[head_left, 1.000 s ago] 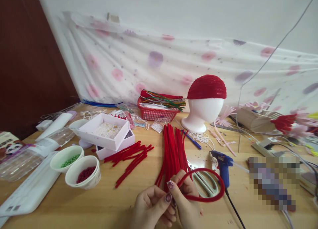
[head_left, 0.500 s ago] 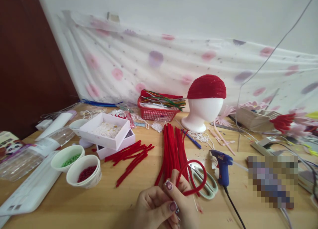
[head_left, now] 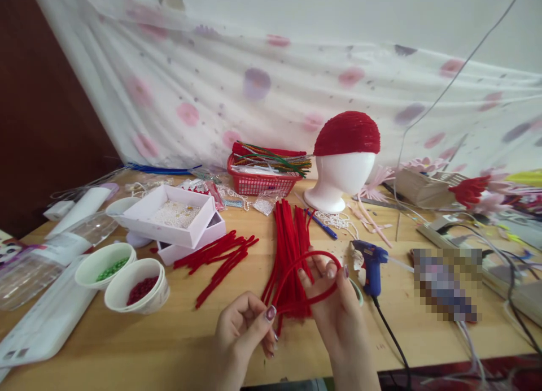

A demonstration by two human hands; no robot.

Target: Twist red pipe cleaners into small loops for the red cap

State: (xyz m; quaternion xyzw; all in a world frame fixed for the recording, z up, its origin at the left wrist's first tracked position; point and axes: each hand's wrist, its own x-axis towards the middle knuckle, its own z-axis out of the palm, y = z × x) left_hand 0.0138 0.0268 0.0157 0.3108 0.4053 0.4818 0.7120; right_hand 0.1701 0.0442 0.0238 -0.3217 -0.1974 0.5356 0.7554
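A red pipe cleaner [head_left: 295, 263] is bent into a loop between my hands. My left hand [head_left: 243, 331] pinches its ends between thumb and fingertips. On the other side, my right hand [head_left: 341, 312] has its thumb and fingers closed on the curve of the loop, palm partly turned up. Behind the loop lies a thick bundle of red pipe cleaners [head_left: 284, 227] on the wooden table. Scissors are mostly hidden behind my right hand; only a pale green handle [head_left: 359, 294] shows. A blue glue gun [head_left: 373, 266] stands just right of that hand.
A white foam head [head_left: 342, 179] wears a red cap [head_left: 348, 134] at the back. A red basket [head_left: 265, 185] holds coloured stems. Shorter red stems [head_left: 224, 266], a white box [head_left: 199, 233] and cups of green [head_left: 82, 266] and dark red beads [head_left: 158, 298] are left. Cables [head_left: 393, 337] run right.
My hands were together at the loop's ends; now they are apart. The right hand has moved right and up onto the curve, and the loop has shifted left. The view has tilted down slightly.
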